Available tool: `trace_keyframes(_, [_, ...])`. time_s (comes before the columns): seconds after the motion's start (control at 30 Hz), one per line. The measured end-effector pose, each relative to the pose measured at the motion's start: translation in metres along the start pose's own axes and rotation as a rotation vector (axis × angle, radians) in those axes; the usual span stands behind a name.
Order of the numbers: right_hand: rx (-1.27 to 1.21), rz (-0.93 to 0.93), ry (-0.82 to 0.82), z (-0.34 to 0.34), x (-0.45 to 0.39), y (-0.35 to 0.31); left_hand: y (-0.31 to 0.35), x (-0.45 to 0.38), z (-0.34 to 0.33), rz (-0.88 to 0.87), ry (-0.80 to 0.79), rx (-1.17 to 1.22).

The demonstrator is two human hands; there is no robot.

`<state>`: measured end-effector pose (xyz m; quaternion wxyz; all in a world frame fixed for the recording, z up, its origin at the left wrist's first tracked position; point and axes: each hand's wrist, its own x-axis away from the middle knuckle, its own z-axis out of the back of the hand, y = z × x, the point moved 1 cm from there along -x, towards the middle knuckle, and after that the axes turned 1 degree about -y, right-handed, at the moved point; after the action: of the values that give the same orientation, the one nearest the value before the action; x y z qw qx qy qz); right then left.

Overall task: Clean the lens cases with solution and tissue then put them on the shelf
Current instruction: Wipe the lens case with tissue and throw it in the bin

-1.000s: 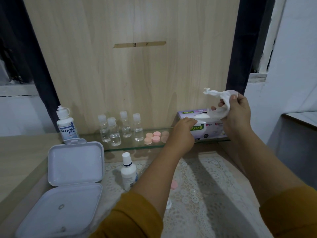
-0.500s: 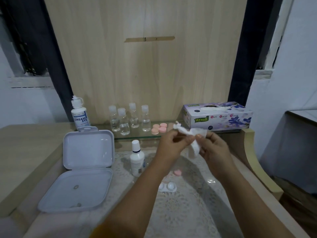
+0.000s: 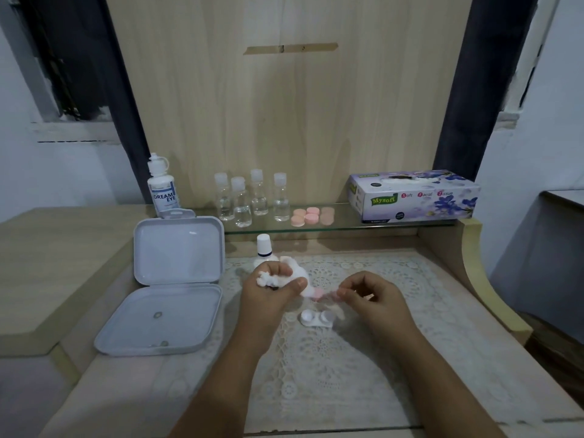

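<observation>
My left hand [image 3: 268, 292] grips a crumpled white tissue [image 3: 295, 273] above the lace mat [image 3: 363, 358]. A white lens case [image 3: 316, 318] with no caps lies on the mat just below both hands. My right hand [image 3: 371, 295] hovers to its right with curled fingers. Its fingertips are next to a pink cap [image 3: 317, 294], which is blurred, so a pinch cannot be made out. A small solution bottle [image 3: 264, 249] stands behind my left hand. Several pink lens cases [image 3: 311, 216] sit on the glass shelf [image 3: 347, 228].
An open white plastic box [image 3: 177, 279] lies at the left of the mat. On the shelf stand a Dream Eye bottle [image 3: 162, 188], several small clear bottles [image 3: 251, 199] and a tissue box [image 3: 414, 197]. Raised wooden sides flank the mat.
The tissue was pulled from the box, brought down between both hands, and is now balled in my left hand. My right hand let go of it and dropped toward the pink cap.
</observation>
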<state>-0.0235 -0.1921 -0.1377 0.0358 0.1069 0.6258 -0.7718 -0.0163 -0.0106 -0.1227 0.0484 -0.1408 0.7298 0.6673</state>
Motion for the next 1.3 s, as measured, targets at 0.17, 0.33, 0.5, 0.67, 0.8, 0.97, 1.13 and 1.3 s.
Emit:
trace_keyframes(0.17, [0.407,0.017,-0.202,0.0,0.001,0.004,-0.003,0.001,0.004,-0.066,0.028,-0.11])
trace_keyframes(0.33, [0.567,0.113,-0.285,-0.002,-0.002,0.006,-0.003,0.001,0.008,-0.134,-0.122,-0.238])
trace_keyframes(0.5, [0.563,0.121,-0.263,-0.002,-0.003,0.008,-0.009,0.006,0.001,-0.186,-0.256,-0.549])
trace_keyframes(0.67, [0.533,0.097,-0.242,-0.003,-0.002,0.008,-0.018,0.007,-0.002,-0.183,-0.355,-0.879])
trace_keyframes(0.8, [0.516,0.071,-0.217,-0.004,-0.002,0.009,-0.018,0.005,0.001,-0.231,-0.364,-0.881])
trace_keyframes(0.97, [0.519,0.06,-0.223,-0.003,-0.004,0.01,-0.012,0.007,0.003,-0.243,-0.234,-0.661])
trace_keyframes(1.13, [0.521,0.057,-0.223,-0.003,-0.004,0.01,-0.021,0.007,-0.002,-0.264,-0.372,-0.907])
trace_keyframes(1.3, [0.525,0.057,-0.213,-0.003,-0.004,0.011,-0.024,0.005,-0.002,-0.186,-0.408,-0.881])
